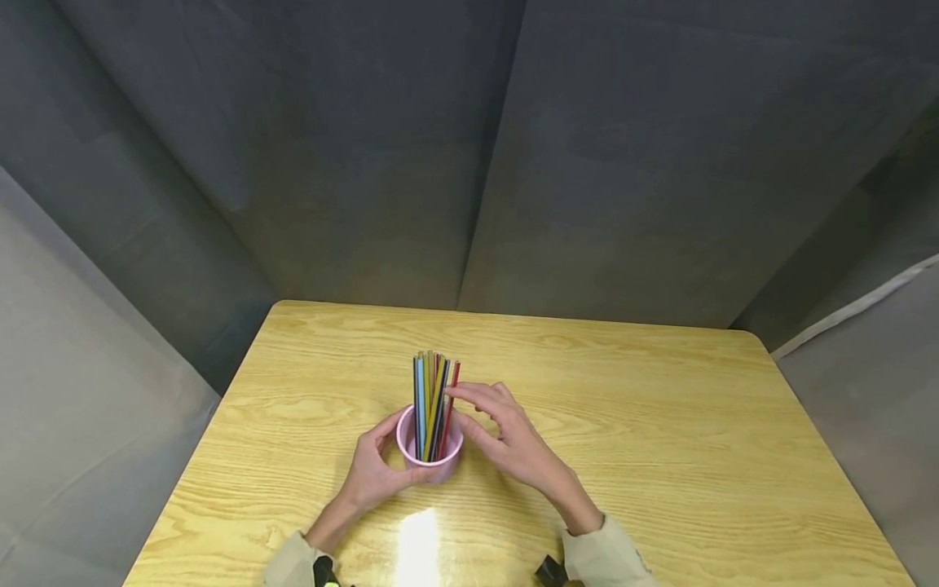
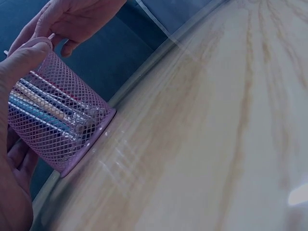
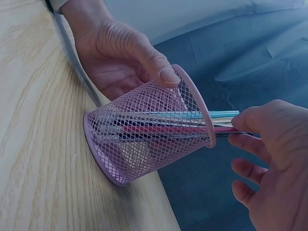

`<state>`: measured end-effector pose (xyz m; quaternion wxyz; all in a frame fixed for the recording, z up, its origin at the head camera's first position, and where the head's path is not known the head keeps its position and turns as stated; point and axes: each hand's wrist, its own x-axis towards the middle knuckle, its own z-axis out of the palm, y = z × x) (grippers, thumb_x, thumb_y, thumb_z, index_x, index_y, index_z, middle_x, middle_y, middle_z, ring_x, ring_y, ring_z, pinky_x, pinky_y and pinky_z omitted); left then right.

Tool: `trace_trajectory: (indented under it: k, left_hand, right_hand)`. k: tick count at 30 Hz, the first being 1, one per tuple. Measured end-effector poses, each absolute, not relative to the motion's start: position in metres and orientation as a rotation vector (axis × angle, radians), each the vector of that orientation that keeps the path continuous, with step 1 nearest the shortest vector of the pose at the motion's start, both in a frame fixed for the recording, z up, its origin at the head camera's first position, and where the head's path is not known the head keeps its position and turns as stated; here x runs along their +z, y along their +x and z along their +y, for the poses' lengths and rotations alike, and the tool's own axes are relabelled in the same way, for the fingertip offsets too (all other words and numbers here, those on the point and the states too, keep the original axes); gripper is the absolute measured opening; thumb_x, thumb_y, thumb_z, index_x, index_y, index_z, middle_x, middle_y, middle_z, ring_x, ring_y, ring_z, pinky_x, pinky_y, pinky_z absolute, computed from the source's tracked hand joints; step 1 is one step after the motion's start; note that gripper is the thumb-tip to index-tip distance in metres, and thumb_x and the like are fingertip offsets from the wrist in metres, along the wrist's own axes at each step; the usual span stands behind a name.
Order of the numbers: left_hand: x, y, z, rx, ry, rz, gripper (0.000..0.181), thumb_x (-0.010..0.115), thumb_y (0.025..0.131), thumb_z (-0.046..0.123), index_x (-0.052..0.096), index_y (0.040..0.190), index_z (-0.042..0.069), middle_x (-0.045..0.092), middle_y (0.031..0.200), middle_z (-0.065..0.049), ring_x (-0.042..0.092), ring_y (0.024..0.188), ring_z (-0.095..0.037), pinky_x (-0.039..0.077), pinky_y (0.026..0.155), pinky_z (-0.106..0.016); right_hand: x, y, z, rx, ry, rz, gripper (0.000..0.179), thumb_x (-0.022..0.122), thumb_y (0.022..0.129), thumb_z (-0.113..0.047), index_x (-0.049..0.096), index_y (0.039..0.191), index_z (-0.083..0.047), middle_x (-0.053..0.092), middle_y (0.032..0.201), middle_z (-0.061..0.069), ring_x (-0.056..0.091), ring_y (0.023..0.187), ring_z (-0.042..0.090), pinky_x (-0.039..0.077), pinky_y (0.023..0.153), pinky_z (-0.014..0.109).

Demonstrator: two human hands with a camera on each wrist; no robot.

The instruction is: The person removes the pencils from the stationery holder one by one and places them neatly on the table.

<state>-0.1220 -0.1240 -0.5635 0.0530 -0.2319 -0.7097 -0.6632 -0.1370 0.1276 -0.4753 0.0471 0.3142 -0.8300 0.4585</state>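
Observation:
A pink mesh pencil cup [image 1: 449, 473] stands upright on the table, holding a bundle of coloured pencils [image 1: 421, 399] in blue, yellow, dark and red. My left hand [image 1: 372, 477] grips the cup from the left, its thumb near the rim in the right wrist view. From the right, my right hand [image 1: 519, 444] reaches over the rim; its thumb and index finger pinch a red pencil [image 1: 457, 372] at the right of the bundle. The other fingers of that hand are loosely bent in the right wrist view. Pencil bottoms show through the mesh [image 2: 72, 96].
The wood-grain table [image 1: 660, 424] extends widely to the right of the cup and less far to the left. Dark grey curtains [image 1: 367, 163] hang behind its back edge, with lighter cloth [image 1: 73, 391] at the sides. A bright reflection lies near the front.

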Motion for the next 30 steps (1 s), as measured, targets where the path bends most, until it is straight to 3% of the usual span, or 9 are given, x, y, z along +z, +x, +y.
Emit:
trace_trajectory:
  k: [4,10,30]
  left_hand:
    - [-0.5634,-0.1218,-0.1237,-2.035,-0.693,-2.149,0.089,0.094,0.070,0.003,0.054,0.149,0.001,0.062,0.144,-0.019,0.062,0.130,-0.020,0.048,0.114,-0.028]
    - [-0.5644,-0.1216,-0.1232,-2.053,-0.671,-2.141,0.089,0.095,0.068,0.001,0.054,0.147,-0.001,0.061,0.144,-0.021,0.062,0.130,-0.018,0.047,0.114,-0.028]
    - [-0.5618,-0.1212,-0.1235,-2.028,-0.665,-2.171,0.090,0.095,0.069,0.006,0.054,0.149,0.004,0.062,0.145,-0.016,0.061,0.132,-0.022,0.044,0.117,-0.029]
  right_hand:
    - [-0.4750,-0.1377,0.1285,1.404,0.955,-2.500,0.044,0.067,0.103,-0.015,0.062,0.145,-0.022,0.061,0.148,-0.004,0.055,0.126,0.016,0.052,0.101,0.046]
    - [-0.4764,-0.1390,0.1292,1.386,0.967,-2.414,0.036,0.066,0.103,-0.013,0.067,0.139,-0.016,0.066,0.141,-0.002,0.059,0.116,0.018,0.054,0.087,0.033]
    - [-0.4690,-0.1364,0.1299,1.398,0.958,-2.336,0.032,0.066,0.101,-0.009,0.070,0.133,-0.012,0.070,0.134,0.004,0.060,0.111,0.018,0.054,0.085,0.031]
